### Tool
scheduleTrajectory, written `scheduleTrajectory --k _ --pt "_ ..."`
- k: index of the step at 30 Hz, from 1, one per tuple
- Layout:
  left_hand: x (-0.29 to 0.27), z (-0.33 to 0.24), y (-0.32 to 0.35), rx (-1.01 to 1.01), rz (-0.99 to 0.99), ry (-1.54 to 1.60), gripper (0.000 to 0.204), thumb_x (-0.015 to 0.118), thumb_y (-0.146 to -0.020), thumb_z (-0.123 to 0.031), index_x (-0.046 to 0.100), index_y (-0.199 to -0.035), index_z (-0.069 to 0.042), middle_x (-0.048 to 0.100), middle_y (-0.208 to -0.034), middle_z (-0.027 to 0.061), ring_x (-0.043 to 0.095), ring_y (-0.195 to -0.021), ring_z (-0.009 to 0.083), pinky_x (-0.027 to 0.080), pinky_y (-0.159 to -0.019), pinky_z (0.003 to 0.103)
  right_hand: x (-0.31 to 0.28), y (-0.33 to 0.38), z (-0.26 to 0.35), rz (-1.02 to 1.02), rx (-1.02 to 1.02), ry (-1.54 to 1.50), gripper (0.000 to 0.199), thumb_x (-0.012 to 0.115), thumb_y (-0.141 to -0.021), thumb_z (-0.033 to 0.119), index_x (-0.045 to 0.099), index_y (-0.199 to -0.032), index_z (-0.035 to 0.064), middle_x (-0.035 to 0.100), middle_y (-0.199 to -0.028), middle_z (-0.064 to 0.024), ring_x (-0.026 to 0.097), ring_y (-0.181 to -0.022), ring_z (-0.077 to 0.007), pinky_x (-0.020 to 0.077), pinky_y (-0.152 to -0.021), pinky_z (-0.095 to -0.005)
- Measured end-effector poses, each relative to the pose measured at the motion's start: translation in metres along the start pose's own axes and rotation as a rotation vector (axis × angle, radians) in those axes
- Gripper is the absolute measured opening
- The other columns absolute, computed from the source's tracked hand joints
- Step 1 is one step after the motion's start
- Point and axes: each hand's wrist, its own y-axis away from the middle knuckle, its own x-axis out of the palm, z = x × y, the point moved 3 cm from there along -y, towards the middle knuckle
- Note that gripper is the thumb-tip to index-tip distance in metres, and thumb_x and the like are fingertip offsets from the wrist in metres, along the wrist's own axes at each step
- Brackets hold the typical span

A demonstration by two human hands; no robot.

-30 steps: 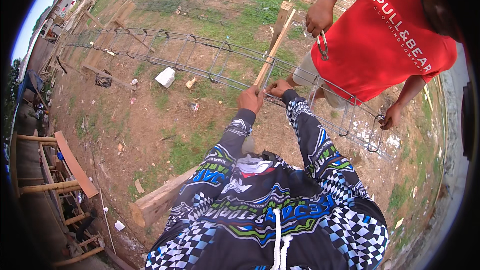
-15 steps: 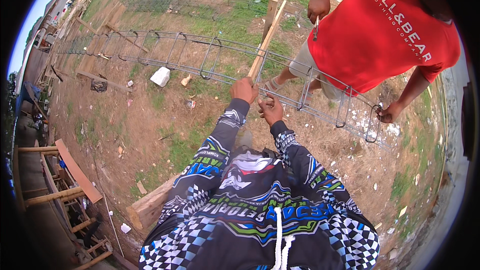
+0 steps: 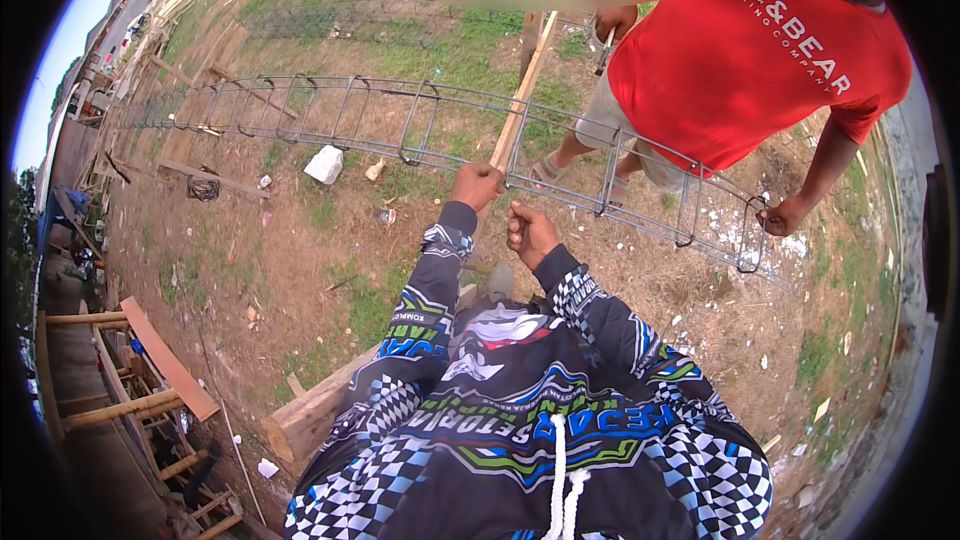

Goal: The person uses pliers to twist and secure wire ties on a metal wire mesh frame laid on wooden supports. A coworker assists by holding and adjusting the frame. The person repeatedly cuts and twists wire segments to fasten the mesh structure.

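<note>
A long rebar cage (image 3: 428,130) of thin steel bars and rectangular stirrups runs across in front of me. My left hand (image 3: 480,186) is closed around its near lower bar, against the lower end of a wooden strip (image 3: 522,105) that lies across the cage. Just right of it and nearer me, my right hand (image 3: 533,232) is curled with thumb and forefinger together, apart from the bars. Whether it pinches something small cannot be made out. A co-worker in a red shirt (image 3: 745,70) has one hand (image 3: 785,218) at the cage's right end and a tool in the other.
Behind the cage stands a wooden post (image 3: 530,38). White rubble (image 3: 323,165) and scraps litter the grassy dirt. A timber beam (image 3: 318,408) lies by my left side, with a wooden frame (image 3: 125,408) at the lower left. Further mesh cages (image 3: 350,20) lie beyond.
My right hand has drawn back from the bar towards me, while my left stays at the strip's end. The co-worker's tool hand has lowered to the left.
</note>
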Motion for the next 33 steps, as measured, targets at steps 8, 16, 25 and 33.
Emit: scheduleTrajectory --k 8,16,25,33 --pt "0.01 0.015 0.018 -0.357 0.209 0.54 0.059 0.077 -0.082 -0.043 0.06 -0.117 0.001 0.063 -0.112 0.0134 0.062 -0.092 0.0234 0.053 -0.077 0.035 0.011 0.003 -0.011 0.049 0.062 -0.061 0.022 0.06 -0.094 0.033 0.056 -0.09 0.0116 0.048 -0.064 0.0019 0.042 -0.053 -0.0125 0.0336 -0.054 -0.0278" --pt "0.011 0.022 -0.002 -0.366 0.165 0.263 0.045 0.082 -0.076 -0.039 0.071 -0.094 0.001 0.07 -0.088 0.0116 0.064 -0.071 0.0174 0.05 -0.058 0.031 0.017 0.001 -0.02 0.092 0.01 0.112 0.027 0.063 -0.094 0.035 0.056 -0.102 0.0098 0.055 -0.07 -0.0006 0.051 -0.058 -0.0132 0.0397 -0.055 -0.0279" --pt "0.028 -0.037 0.008 0.179 -0.155 -1.089 0.016 0.07 -0.074 -0.024 0.073 -0.076 -0.008 0.072 -0.084 0.0172 0.069 -0.087 0.0352 0.043 -0.095 0.055 0.024 -0.02 -0.073 0.386 -0.495 1.908 0.072 0.071 -0.076 0.052 0.054 -0.128 0.006 0.064 -0.112 -0.0154 0.061 -0.103 -0.0353 0.0487 -0.089 -0.0443" --pt "0.053 -0.065 0.009 0.345 -0.039 -1.333 0.016 0.069 -0.077 -0.022 0.073 -0.089 -0.012 0.073 -0.084 0.0088 0.07 -0.083 0.0298 0.042 -0.094 0.055 -0.007 -0.098 -0.128 0.398 -0.889 1.855 0.046 0.06 -0.083 0.033 0.059 -0.127 0.0181 0.061 -0.125 -0.013 0.058 -0.116 -0.0333 0.0458 -0.099 -0.0435"
